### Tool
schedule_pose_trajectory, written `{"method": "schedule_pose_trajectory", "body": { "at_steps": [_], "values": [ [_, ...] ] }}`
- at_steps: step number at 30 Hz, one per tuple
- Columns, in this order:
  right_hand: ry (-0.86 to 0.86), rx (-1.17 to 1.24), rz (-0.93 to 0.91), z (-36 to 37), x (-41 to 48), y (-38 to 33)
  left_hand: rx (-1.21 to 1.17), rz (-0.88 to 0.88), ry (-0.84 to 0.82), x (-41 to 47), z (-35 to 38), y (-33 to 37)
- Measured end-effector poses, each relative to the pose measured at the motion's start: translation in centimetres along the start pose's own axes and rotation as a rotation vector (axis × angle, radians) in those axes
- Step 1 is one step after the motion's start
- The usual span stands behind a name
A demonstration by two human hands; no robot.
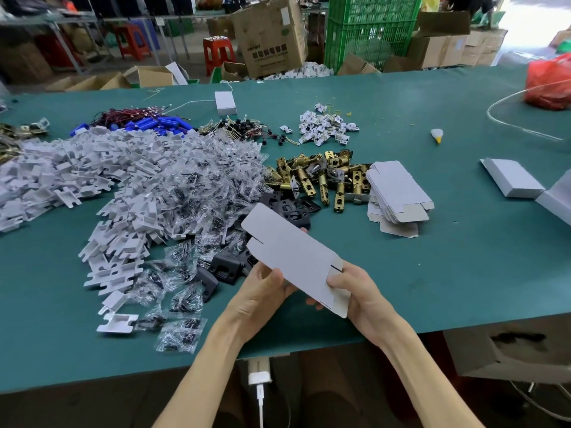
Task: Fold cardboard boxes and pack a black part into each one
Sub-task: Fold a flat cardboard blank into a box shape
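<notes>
Both hands hold one flat cardboard box (pixel 289 257) above the near edge of the worktop (pixel 432 257). The left hand (pixel 262 299) fingers pinch its lower side, and the right hand (pixel 360 296) fingers are clamped on its near end flap. The black parts (pixel 224 268) lie just left of it.

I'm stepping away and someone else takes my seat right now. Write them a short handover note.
Left hand and right hand: both grip one flat, unfolded white cardboard box blank above the green table.
Stack of flat white blanks: right of the brass latches.
Black plastic parts: just left of the hands.
Done: white folded boxes at far right.
Left: fold this blank, insert a black part, repeat.
</notes>
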State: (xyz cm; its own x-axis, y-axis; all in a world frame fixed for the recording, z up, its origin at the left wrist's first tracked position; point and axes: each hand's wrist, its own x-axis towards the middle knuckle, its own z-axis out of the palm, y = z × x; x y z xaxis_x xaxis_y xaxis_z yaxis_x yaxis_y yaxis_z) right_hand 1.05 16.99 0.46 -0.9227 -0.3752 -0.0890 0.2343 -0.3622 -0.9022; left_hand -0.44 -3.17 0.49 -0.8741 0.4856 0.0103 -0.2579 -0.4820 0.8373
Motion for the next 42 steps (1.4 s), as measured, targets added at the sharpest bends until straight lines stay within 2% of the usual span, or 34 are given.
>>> {"method": "schedule_pose_trajectory", "body": {
  "at_steps": [5, 9, 17, 24, 28, 37, 42],
  "values": [
    [-0.081, -0.008, 0.035, 0.1, -0.1, -0.1, 0.013, 0.02, -0.096, -0.3, 0.0, 0.7],
    [-0.07, -0.041, 0.064, 0.4, -0.2, -0.2, -0.03, 0.032, -0.036, -0.2, -0.3, 0.9],
    [0.054, -0.003, 0.029, 1.2, -0.1, -0.4, -0.041, 0.051, 0.044, -0.1, -0.4, 0.9],
    [0.079, -0.052, -0.012, 1.0, 0.2, 0.2, -0.072, 0.043, 0.237, 0.6, -0.6, 0.6],
    [0.093, 0.045, -0.011, 0.7, 0.3, -0.2, -0.107, 0.029, 0.409, 1.0, -0.8, 0.1],
    [0.075, -0.17, -0.065, 1.7, 0.1, 0.5, 0.373, 0.076, 0.477, 0.6, 0.5, -1.1],
    [0.099, -0.219, -0.071, 1.6, 0.3, 0.6, 0.439, 0.049, 0.471, 0.6, 1.0, -1.1]
  ]
}}
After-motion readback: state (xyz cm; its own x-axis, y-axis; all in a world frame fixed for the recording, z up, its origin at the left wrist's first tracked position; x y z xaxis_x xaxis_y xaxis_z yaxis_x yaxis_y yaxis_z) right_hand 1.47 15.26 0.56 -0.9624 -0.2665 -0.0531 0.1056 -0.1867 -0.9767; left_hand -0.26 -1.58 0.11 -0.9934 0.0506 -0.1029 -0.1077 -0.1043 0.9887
